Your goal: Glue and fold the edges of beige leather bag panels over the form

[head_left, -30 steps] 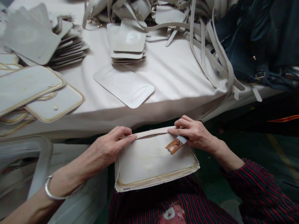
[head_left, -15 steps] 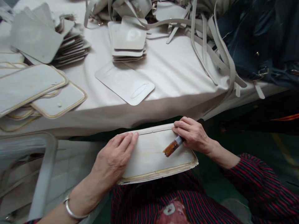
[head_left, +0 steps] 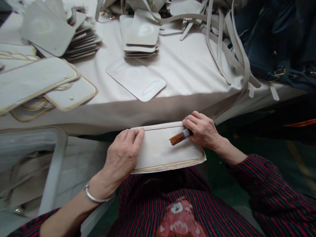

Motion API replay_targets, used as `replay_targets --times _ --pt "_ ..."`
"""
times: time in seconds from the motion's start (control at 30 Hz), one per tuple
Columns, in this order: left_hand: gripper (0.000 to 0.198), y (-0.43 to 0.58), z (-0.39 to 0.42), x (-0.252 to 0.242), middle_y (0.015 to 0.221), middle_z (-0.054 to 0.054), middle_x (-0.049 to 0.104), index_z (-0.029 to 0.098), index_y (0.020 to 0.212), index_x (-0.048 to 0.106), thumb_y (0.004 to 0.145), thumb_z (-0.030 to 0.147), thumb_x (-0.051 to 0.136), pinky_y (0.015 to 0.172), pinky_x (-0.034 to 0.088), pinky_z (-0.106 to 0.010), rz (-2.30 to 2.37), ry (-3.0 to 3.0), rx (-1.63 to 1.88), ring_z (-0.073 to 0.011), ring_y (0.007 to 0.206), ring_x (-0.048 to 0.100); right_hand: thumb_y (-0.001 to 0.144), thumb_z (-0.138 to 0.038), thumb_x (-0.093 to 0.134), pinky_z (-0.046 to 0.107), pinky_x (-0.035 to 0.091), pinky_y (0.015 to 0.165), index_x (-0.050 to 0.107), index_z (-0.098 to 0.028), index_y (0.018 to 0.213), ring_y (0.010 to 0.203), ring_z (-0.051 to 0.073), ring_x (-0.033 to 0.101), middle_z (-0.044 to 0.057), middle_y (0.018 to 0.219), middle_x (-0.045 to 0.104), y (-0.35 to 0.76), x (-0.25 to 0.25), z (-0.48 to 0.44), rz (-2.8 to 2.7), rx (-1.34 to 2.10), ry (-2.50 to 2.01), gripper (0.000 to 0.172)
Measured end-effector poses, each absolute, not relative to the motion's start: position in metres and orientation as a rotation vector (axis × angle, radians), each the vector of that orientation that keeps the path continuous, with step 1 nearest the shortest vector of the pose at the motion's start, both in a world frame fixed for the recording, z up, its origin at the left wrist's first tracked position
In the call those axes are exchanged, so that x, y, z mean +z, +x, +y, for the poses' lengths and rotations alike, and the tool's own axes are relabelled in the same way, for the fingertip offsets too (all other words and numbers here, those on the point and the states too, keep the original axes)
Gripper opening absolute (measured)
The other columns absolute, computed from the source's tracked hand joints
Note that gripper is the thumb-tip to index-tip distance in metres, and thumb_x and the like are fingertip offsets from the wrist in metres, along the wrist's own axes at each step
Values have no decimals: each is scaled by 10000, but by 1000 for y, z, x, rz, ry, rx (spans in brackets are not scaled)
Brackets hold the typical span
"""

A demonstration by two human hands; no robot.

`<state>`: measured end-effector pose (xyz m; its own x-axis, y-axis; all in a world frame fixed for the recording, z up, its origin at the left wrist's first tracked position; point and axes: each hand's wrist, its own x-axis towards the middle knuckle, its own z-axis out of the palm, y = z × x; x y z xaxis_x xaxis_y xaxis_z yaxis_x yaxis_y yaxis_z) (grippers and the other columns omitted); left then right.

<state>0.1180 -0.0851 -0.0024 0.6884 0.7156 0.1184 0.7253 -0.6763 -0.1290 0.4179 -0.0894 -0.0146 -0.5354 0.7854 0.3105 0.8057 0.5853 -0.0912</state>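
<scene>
A cream leather panel (head_left: 160, 151) with a folded top edge and glue-stained rim rests on my lap, below the table's front edge. My left hand (head_left: 122, 154) lies flat on the panel's left part, fingers stretched out along the top fold. My right hand (head_left: 202, 130) is closed on a small brush (head_left: 178, 138) with an orange-brown glue-laden tip, which points left over the panel's upper right area. Both sleeves are dark with red stripes, and a silver bangle sits on my left wrist.
The table (head_left: 192, 75) is covered in cream material. One flat panel (head_left: 135, 79) lies near its front. Stacks of panels sit at the back centre (head_left: 140, 36) and left (head_left: 49, 36), glue-edged ones (head_left: 37, 82) far left. Cream straps (head_left: 229, 42) and dark bags (head_left: 276, 42) at right.
My left hand went from pinching the panel's top fold to lying flat on it. The panel tilted flatter on my lap. The right hand and brush shifted slightly left along the top edge.
</scene>
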Motion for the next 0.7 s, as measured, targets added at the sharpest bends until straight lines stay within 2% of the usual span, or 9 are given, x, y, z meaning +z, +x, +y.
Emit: replay_targets --times 0.07,0.13,0.17,0.23,0.33,0.4,0.5,0.6,0.7 --pt "398 108 -98 -6 1224 -178 562 67 1274 514 918 244 500 999 458 -456 -1224 -2858 -252 -289 1132 512 795 -125 557 347 414 716 619 -133 899 819 216 477 100 895 621 411 -7 -110 -2515 13 -1248 122" --pt "445 101 -117 -10 1264 -171 546 93 1289 503 902 305 558 1018 440 -477 -1173 -3002 -400 -299 1203 471 858 -250 593 337 420 688 622 -128 996 793 201 498 99 912 623 404 -5 -138 -2539 151 -1099 186" --pt "441 99 -126 -13 1238 -154 564 115 1291 508 890 283 585 1000 449 -465 -1122 -3055 -481 -287 1194 475 879 -288 599 327 414 663 613 -127 1056 772 192 507 94 908 628 401 -6 -152 -2554 181 -1020 240" --pt "406 97 -143 -18 1103 -103 618 158 1260 542 864 190 624 907 485 -394 -1044 -3105 -661 -231 1074 520 901 -238 589 313 387 618 596 -122 1109 738 179 522 78 865 642 397 -14 -175 -2553 114 -920 239" --pt "345 98 -154 -23 901 -44 626 176 1161 594 827 122 663 765 481 -310 -1048 -3137 -840 -161 851 506 896 -97 540 309 364 601 611 -120 999 699 173 519 56 748 635 392 -24 -190 -2478 1 -902 127" --pt "298 100 -153 -23 858 -34 616 174 1105 605 818 144 680 750 471 -311 -1067 -3176 -867 -157 813 486 907 -114 526 312 356 598 612 -127 889 658 168 486 48 687 600 388 -25 -189 -2433 72 -978 89" --pt "160 106 -149 -17 794 -22 581 174 1003 602 851 141 635 731 452 -304 -1236 -3203 -851 -155 789 463 905 -130 501 323 338 600 583 -145 759 639 169 439 42 662 550 381 -18 -182 -2468 228 -1146 168" --pt "4 113 -145 -10 753 -15 538 172 894 567 897 170 568 706 423 -308 -1476 -3240 -741 -158 773 442 866 -84 473 334 317 609 556 -159 720 658 180 414 44 693 535 376 -12 -177 -2596 271 -1236 184" --pt "108 119 -143 -8 756 -17 531 176 814 547 919 191 529 718 400 -330 -1530 -3261 -612 -165 769 426 795 -55 471 340 296 606 540 -171 714 658 187 385 45 705 530 373 -8 -173 -2645 280 -1297 158"
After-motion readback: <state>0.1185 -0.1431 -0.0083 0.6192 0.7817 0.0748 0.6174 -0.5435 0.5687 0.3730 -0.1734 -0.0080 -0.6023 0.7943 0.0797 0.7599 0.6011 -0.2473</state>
